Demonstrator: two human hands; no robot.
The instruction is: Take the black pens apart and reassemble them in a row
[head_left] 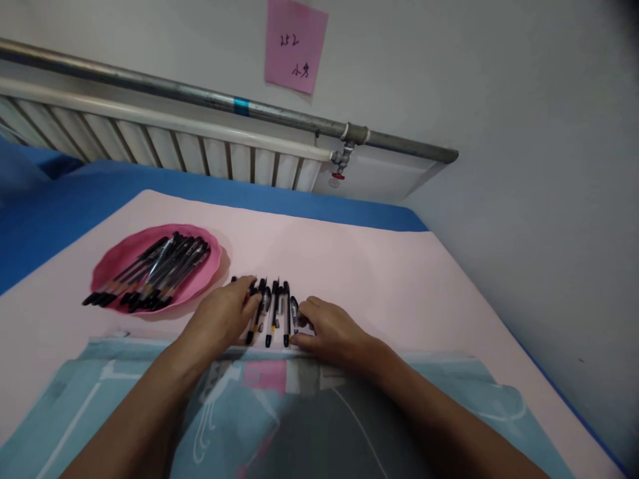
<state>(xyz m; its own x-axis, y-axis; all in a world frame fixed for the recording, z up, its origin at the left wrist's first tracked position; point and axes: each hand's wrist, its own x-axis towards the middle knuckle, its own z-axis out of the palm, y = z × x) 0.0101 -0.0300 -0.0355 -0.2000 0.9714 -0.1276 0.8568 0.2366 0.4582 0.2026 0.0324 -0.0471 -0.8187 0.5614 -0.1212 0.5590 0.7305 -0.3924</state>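
Several black-and-clear pen parts lie in a short row on the pink tabletop: pen barrels with black ends (272, 316), loose pen caps (294, 307) and small metal tips (260, 326). At the row's left end is my left hand (224, 309), its thumb and fingers apart over the leftmost pens and partly hiding them. My right hand (332, 327) rests at the other end with fingers curled and thumb stretched out apart from them. Its fingertips are beside the rightmost cap; whether they touch it I cannot tell.
A pink oval dish (212, 273) holding several black pens (167, 269) stands to the left. Light blue patterned cloth (134, 379) covers the near edge. Behind the table (349, 256) are a white radiator (190, 150), a metal pipe (299, 120) and a pink note (294, 46) on the wall.
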